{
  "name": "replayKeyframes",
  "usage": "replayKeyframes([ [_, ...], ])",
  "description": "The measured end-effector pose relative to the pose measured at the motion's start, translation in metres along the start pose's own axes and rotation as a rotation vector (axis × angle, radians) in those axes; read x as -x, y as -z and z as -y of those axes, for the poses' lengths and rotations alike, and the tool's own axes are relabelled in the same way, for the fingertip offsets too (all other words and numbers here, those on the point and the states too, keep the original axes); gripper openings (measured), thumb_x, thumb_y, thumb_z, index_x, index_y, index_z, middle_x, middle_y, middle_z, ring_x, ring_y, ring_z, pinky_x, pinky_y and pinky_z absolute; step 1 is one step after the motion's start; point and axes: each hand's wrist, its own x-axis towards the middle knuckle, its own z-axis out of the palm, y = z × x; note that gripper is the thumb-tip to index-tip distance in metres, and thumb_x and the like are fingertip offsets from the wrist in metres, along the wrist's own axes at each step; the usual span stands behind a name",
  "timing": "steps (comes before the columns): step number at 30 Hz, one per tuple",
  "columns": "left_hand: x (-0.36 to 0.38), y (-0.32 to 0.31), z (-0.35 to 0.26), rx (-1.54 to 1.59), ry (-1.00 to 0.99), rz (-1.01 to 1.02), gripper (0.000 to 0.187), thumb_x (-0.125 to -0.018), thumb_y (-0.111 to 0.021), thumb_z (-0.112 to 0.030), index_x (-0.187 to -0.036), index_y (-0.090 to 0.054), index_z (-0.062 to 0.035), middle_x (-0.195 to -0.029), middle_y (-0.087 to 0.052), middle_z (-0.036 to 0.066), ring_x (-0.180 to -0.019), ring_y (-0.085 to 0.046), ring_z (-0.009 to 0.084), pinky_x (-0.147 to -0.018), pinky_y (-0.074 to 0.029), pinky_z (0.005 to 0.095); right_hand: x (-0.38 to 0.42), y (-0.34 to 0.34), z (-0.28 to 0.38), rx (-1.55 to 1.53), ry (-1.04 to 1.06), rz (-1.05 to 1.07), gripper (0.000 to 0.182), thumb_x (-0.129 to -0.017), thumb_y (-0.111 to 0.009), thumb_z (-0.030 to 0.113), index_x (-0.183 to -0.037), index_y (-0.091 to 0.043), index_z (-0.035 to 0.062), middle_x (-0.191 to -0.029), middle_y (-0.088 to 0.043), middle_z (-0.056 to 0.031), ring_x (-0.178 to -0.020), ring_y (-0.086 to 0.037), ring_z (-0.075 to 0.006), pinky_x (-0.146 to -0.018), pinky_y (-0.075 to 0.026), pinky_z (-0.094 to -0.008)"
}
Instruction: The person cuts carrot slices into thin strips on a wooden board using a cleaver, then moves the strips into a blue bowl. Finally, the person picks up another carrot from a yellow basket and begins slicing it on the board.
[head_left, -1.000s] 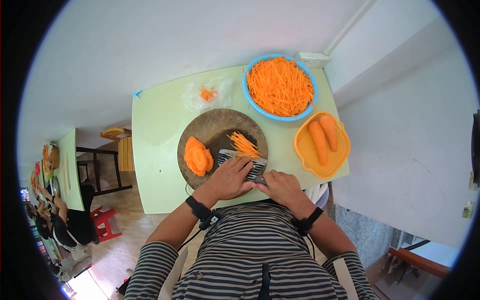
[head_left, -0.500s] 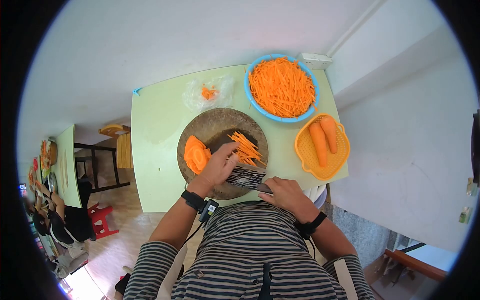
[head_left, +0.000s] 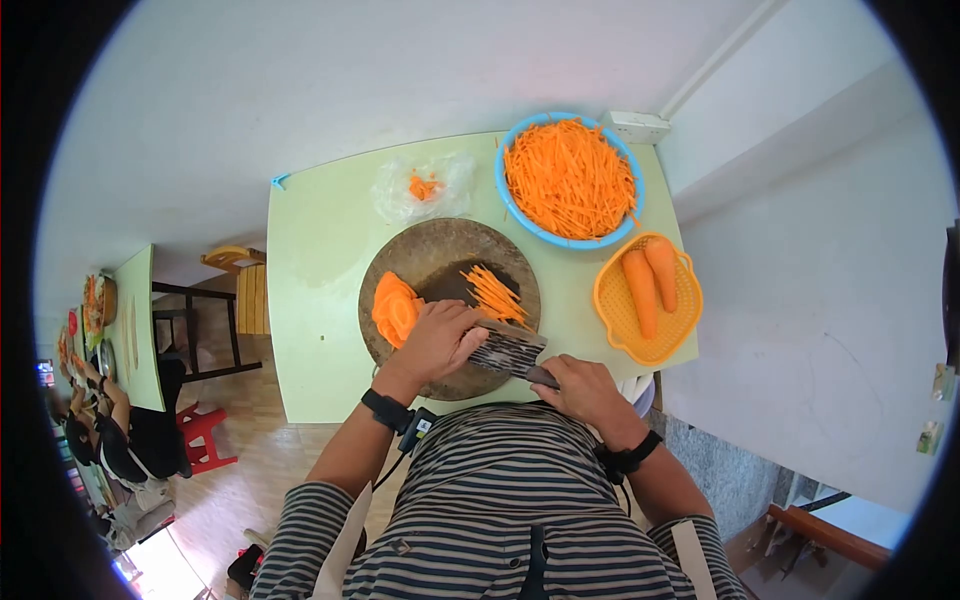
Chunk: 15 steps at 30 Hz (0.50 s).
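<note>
Two hands are placed at opposite ends of one knife (head_left: pixel 508 351) over the lower half of a round chopping board (head_left: pixel 440 235), near the centre of the frame. By the right hand (head_left: pixel 585 392), just beyond the board's lower right edge, the dark handle (head_left: pixel 542 376) is gripped, with the fingers closed round it. The knife's long axis is slanted from this handle, at lower right, toward the upper left, so that its far end is directed at the left hand (head_left: pixel 437 340). The left hand is held palm down with its fingers bent and bunched; whether the knife is pinched or merely touched by them cannot be told. Just above the knife in the frame, a loose bundle of carrot strips (head_left: pixel 494 293) is spread, slanted roughly the same way, and is placed nearer to the left hand's fingertips than to the right hand. On the board's left side, a stack of carrot slices (head_left: pixel 395 307) is partly covered by the left hand, while the right hand is set well apart from it, across the knife.
</note>
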Motion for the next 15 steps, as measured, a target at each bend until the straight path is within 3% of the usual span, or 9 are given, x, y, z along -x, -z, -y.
replayKeyframes([
  [4,-0.001,-0.026,0.025,0.135,0.068,-0.189,0.042,-0.105,-0.050,-0.034,-0.121,-0.067,0.0009,-0.103,-0.070,0.021,-0.099,-0.065,0.0413,-0.091,-0.050,0.0463,0.007,-0.002,-0.004,-0.022,-0.009,0.024,0.036,-0.089,-0.075,0.036,-0.111,-0.067,0.0092,-0.093,-0.071,-0.0138,-0.084,-0.070,-0.0343,-0.073,-0.057,-0.0446],
  [6,0.002,-0.033,0.031,0.417,0.282,-0.345,0.040,-0.105,-0.053,-0.030,-0.126,-0.064,0.0020,-0.101,-0.071,0.021,-0.096,-0.067,0.0377,-0.089,-0.052,0.0427,0.012,-0.003,-0.006,-0.237,-0.086,-0.041,0.038,-0.090,-0.075,0.033,-0.118,-0.066,0.0088,-0.095,-0.073,-0.0143,-0.086,-0.072,-0.0333,-0.075,-0.057,-0.0420],
  [7,0.004,-0.035,0.033,0.416,0.286,-0.345,0.040,-0.105,-0.053,-0.030,-0.126,-0.064,0.0020,-0.101,-0.071,0.021,-0.096,-0.067,0.0377,-0.089,-0.052,0.0427,0.013,-0.003,-0.007,-0.239,-0.084,-0.038,0.038,-0.090,-0.075,0.033,-0.118,-0.066,0.0088,-0.095,-0.073,-0.0143,-0.086,-0.072,-0.0333,-0.075,-0.057,-0.0420],
  [9,0.008,-0.040,0.034,0.416,0.531,-0.280,0.041,-0.105,-0.058,-0.029,-0.129,-0.061,0.0038,-0.103,-0.071,0.013,-0.096,-0.067,0.0206,-0.085,-0.053,0.0321,0.013,-0.001,-0.009,-0.549,-0.381,0.049,0.040,-0.092,-0.074,0.030,-0.123,-0.063,0.0077,-0.096,-0.074,-0.0163,-0.087,-0.073,-0.0332,-0.077,-0.056,-0.0398],
  [10,0.011,-0.047,0.034,0.415,0.533,-0.282,0.041,-0.105,-0.058,-0.029,-0.129,-0.061,0.0038,-0.103,-0.071,0.013,-0.096,-0.067,0.0206,-0.085,-0.053,0.0321,0.012,-0.002,-0.011,-0.549,-0.380,0.051,0.040,-0.092,-0.074,0.030,-0.123,-0.063,0.0077,-0.096,-0.074,-0.0163,-0.087,-0.073,-0.0332,-0.077,-0.056,-0.0398],
  [12,0.017,-0.064,0.030,0.413,0.669,-0.251,0.037,-0.098,-0.065,-0.022,-0.124,-0.063,0.0040,-0.095,-0.070,0.020,-0.091,-0.069,0.0306,-0.079,-0.055,0.0377,0.009,-0.005,-0.014,-0.591,-0.321,-0.108,0.039,-0.094,-0.074,0.025,-0.124,-0.060,0.0045,-0.090,-0.071,-0.0164,-0.083,-0.069,-0.0219,-0.076,-0.053,-0.0339],
  [15,0.025,-0.080,0.024,0.351,0.705,-0.221,0.047,-0.092,-0.070,-0.024,-0.126,-0.061,0.0073,-0.099,-0.066,0.022,-0.091,-0.067,0.0336,-0.080,-0.055,0.0403,0.000,-0.005,-0.021,-0.553,-0.375,-0.106,0.037,-0.095,-0.072,0.025,-0.125,-0.061,0.0063,-0.090,-0.071,-0.0179,-0.082,-0.070,-0.0286,-0.077,-0.054,-0.0368],
])
